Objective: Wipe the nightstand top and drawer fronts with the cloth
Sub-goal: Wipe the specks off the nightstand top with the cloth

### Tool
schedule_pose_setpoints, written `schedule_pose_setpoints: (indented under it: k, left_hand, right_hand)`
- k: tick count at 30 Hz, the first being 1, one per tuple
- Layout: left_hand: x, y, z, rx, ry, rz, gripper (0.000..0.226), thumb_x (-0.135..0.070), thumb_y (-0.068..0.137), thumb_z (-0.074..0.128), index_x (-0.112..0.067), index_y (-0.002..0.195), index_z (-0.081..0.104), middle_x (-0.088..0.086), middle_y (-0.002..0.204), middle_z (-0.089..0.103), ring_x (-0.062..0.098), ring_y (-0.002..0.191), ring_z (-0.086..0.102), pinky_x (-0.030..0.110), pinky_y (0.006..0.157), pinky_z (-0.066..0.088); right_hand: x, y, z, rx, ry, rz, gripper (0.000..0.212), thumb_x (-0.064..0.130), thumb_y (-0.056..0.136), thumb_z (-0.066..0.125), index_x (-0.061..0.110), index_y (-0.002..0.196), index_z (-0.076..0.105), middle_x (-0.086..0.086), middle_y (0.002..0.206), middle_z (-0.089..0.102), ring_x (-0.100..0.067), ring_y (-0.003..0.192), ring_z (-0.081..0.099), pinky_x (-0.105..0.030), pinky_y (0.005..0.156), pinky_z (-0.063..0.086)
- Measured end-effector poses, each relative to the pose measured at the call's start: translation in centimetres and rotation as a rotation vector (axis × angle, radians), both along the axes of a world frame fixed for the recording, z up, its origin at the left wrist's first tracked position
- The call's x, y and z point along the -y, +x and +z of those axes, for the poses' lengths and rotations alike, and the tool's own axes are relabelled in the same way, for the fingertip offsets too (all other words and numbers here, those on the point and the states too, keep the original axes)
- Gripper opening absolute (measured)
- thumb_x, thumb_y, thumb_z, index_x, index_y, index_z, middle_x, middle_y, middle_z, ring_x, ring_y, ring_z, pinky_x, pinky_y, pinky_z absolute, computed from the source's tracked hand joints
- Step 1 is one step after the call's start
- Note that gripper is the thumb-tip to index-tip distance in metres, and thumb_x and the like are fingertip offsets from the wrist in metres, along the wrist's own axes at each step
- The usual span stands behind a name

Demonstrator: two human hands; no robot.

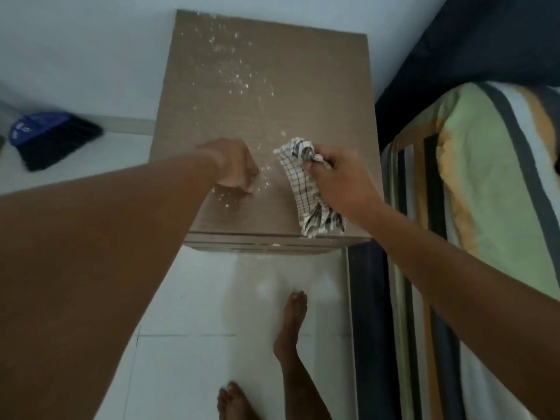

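The brown wooden nightstand (pixel 318 95) fills the middle of the head view, seen from above. White crumbs and dust (pixel 236 71) are scattered over its top, mostly at the back and near my left hand. My right hand (pixel 339 180) grips a bunched white cloth with dark checks (pixel 306 189), which lies on the front right part of the top and hangs to the front edge. My left hand (pixel 236 166) rests on the top as a closed fist, left of the cloth, holding nothing. The drawer fronts (pixel 266 245) show only as a thin strip below the front edge.
A bed with a striped green, orange and grey sheet (pixel 485 192) stands close on the right. A blue and black brush (pixel 51 137) lies on the white tiled floor at the left. My bare feet (pixel 291 325) stand in front of the nightstand. A pale wall is behind.
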State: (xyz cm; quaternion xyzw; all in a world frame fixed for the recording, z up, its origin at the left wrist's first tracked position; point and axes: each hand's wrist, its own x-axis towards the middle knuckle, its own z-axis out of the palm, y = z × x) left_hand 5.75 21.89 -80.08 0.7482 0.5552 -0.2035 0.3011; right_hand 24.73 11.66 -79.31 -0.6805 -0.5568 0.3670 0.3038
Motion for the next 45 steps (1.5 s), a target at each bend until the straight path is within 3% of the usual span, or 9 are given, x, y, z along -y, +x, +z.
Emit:
schedule_pose_setpoints:
  k: [4, 10, 15, 18, 21, 30, 37, 42, 45]
  left_hand:
    - [7.1, -1.9, 0.0, 0.105, -0.006, 0.023, 0.051, -0.031, 0.071, 0.089, -0.025, 0.119, 0.075, -0.004, 0.123, 0.072, 0.022, 0.114, 0.065, 0.03, 0.1, 0.045]
    - [14.3, -4.6, 0.0, -0.007, 0.085, -0.036, 0.065, -0.04, 0.066, 0.09, -0.03, 0.127, 0.068, 0.003, 0.126, 0.068, 0.027, 0.115, 0.061, 0.036, 0.097, 0.045]
    - [19.6, -6.4, 0.2, -0.069, 0.073, -0.109, 0.073, -0.041, 0.067, 0.088, -0.035, 0.135, 0.061, -0.004, 0.143, 0.057, 0.026, 0.129, 0.052, 0.038, 0.107, 0.041]
    - [22.1, -6.7, 1.4, -0.068, 0.069, -0.146, 0.073, -0.045, 0.072, 0.084, -0.041, 0.139, 0.055, -0.01, 0.15, 0.049, 0.023, 0.133, 0.049, 0.034, 0.108, 0.037]
    - [22.5, -6.3, 2.4, -0.016, 0.103, -0.145, 0.074, -0.046, 0.07, 0.085, -0.042, 0.138, 0.056, -0.013, 0.148, 0.051, 0.019, 0.131, 0.052, 0.031, 0.108, 0.037]
    - [11.5, -4.9, 6.6, 0.053, 0.224, -0.145, 0.08, -0.054, 0.067, 0.083, -0.043, 0.14, 0.052, -0.015, 0.153, 0.044, 0.017, 0.141, 0.043, 0.039, 0.116, 0.033]
    - [-6.4, -2.0, 6.6, -0.084, 0.288, -0.103, 0.082, -0.064, 0.077, 0.071, -0.045, 0.149, 0.038, -0.003, 0.159, 0.036, 0.031, 0.144, 0.036, 0.048, 0.117, 0.028]
    - [-13.3, -2.9, 3.6, 0.0, 0.468, -0.037, 0.025, -0.034, 0.094, 0.055, -0.031, 0.117, 0.065, 0.009, 0.127, 0.065, 0.036, 0.121, 0.056, 0.057, 0.117, 0.022]
    - [-14.9, -3.5, 2.1, -0.032, 0.494, 0.003, 0.024, -0.035, 0.094, 0.055, -0.027, 0.112, 0.069, 0.01, 0.119, 0.069, 0.036, 0.116, 0.058, 0.053, 0.118, 0.022]
  right_hand:
    - [2.9, -0.5, -0.6, 0.042, -0.07, -0.107, 0.019, 0.017, 0.1, 0.057, 0.011, 0.094, 0.074, -0.019, 0.088, 0.074, -0.028, 0.076, 0.07, -0.035, 0.069, 0.055]
    - [2.9, -0.3, -0.3, 0.041, -0.027, -0.17, 0.024, 0.026, 0.101, 0.059, 0.024, 0.119, 0.075, 0.012, 0.079, 0.073, -0.006, 0.065, 0.068, -0.02, 0.061, 0.052]
    - [1.1, -0.6, -1.9, 0.368, 0.072, -0.09, 0.035, 0.039, 0.099, 0.051, 0.046, 0.13, 0.064, 0.006, 0.107, 0.077, -0.018, 0.101, 0.068, -0.032, 0.089, 0.05]
    - [3.7, -0.7, -4.6, 0.548, 0.033, 0.148, 0.037, 0.053, 0.099, 0.046, 0.036, 0.12, 0.071, 0.0, 0.104, 0.075, -0.023, 0.1, 0.067, -0.035, 0.089, 0.046]
    - [4.7, 0.0, -5.4, 0.615, 0.102, 0.271, 0.05, 0.047, 0.103, 0.044, 0.021, 0.144, 0.056, -0.006, 0.138, 0.06, -0.028, 0.127, 0.054, -0.039, 0.106, 0.04]
    - [-6.8, 0.5, 1.0, 0.738, 0.194, 0.347, 0.05, 0.051, 0.105, 0.034, 0.037, 0.153, 0.04, 0.01, 0.165, 0.029, -0.023, 0.155, 0.018, -0.048, 0.123, 0.011]
    - [-14.0, 0.4, -1.0, 0.68, 0.249, 0.449, 0.046, 0.047, 0.104, 0.041, 0.044, 0.15, 0.041, 0.017, 0.162, 0.032, -0.02, 0.155, 0.018, -0.045, 0.121, 0.011]
    - [-14.6, -1.1, -5.9, 0.606, 0.279, 0.572, 0.049, 0.039, 0.097, 0.047, 0.044, 0.146, 0.049, 0.018, 0.156, 0.044, -0.018, 0.15, 0.032, -0.04, 0.119, 0.018]
    - [-15.9, -1.3, -7.5, 0.531, 0.305, 0.601, 0.049, 0.031, 0.094, 0.051, 0.039, 0.142, 0.055, 0.014, 0.152, 0.05, -0.019, 0.148, 0.038, -0.041, 0.119, 0.022]
